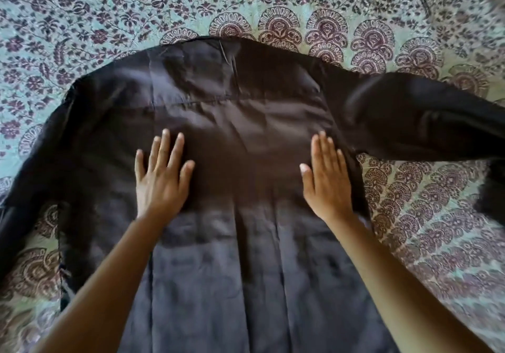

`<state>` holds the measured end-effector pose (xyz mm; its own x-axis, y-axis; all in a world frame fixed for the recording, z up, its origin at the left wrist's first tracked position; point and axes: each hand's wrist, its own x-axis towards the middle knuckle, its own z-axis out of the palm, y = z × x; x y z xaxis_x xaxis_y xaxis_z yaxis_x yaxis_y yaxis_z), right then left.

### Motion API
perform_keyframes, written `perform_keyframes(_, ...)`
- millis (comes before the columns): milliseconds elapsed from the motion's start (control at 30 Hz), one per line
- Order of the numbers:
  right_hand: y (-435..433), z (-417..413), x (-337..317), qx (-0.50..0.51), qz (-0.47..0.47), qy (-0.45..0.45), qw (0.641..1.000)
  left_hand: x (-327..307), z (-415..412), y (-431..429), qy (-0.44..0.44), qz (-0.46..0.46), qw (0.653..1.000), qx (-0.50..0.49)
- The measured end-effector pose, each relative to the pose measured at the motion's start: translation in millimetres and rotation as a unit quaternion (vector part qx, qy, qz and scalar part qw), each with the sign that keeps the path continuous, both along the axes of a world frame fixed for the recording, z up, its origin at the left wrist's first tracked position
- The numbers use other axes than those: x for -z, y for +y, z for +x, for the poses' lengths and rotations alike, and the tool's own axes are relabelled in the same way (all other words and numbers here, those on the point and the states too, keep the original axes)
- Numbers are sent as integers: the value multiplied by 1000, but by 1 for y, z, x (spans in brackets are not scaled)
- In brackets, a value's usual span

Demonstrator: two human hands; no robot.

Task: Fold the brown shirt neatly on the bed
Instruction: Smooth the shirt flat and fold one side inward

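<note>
Two palms, left hand (161,180), right hand (326,183), fingers (163,151) straight, press the shirt (246,106); seemingly limp, light; I'd pinch the 3 o'clock sleeve (426,117).

Bedroom: patterned bedspread (410,38).

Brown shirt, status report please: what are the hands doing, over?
Left hand open, flat on brown shirt. Right hand likewise. Shirt spread on patterned bedspread, sleeves out, not yet folded. Nothing in the way.
</note>
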<state>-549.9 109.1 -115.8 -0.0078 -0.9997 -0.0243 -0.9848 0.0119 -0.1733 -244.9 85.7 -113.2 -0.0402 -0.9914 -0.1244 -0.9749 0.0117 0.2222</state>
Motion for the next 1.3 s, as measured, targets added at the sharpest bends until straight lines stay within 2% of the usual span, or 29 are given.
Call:
perform_keyframes(133, 19, -48, 5, 26, 24, 60, 998, 12, 40, 19, -44, 15, 996, -74)
perform_keyframes(267, 22, -50, -7, 77, 33, 64, 994, 3, 70, 16, -47, 26, 987, -149)
perform_keyframes(333, 33, -30, -13, 60, 18, 50, 997, -7, 57, 25, -42, 17, 991, -127)
perform_keyframes(467, 80, 13, -9, -76, 35, 18, 996, -13, 8, 85, -30, 48, 998, 1)
perform_keyframes(533, 100, 8, -4, -49, 50, 18, 997, -5, 3, 115, -46, 64, 996, 48)
perform_keyframes(567, 106, 0, -3, -20, 47, 17, 999, -3, 11, 125, -55, 65, 996, 41)
perform_keyframes(733, 118, -35, -4, 32, 57, 29, 997, -4, 71, 146, -54, 75, 979, -180)
perform_keyframes(800, 121, -34, -5, 42, 62, 30, 997, -9, 77, 149, -56, 82, 974, -206)
perform_keyframes(900, 129, -20, -11, 53, 60, 24, 996, -20, 61, 161, -39, 54, 982, -177)
perform_keyframes(1067, 175, 15, -16, -30, 68, 0, 997, -17, 11, 223, -28, 74, 996, -44)
perform_keyframes(1133, 199, 14, -11, -34, 76, 7, 996, -10, 13, 247, -42, 75, 996, -8)
perform_keyframes(1167, 207, 9, -9, -22, 78, 11, 997, -8, 22, 254, -48, 66, 996, -23)
perform_keyframes(1300, 242, -12, -11, 39, 99, 14, 994, -5, 79, 284, -39, 73, 978, -190)
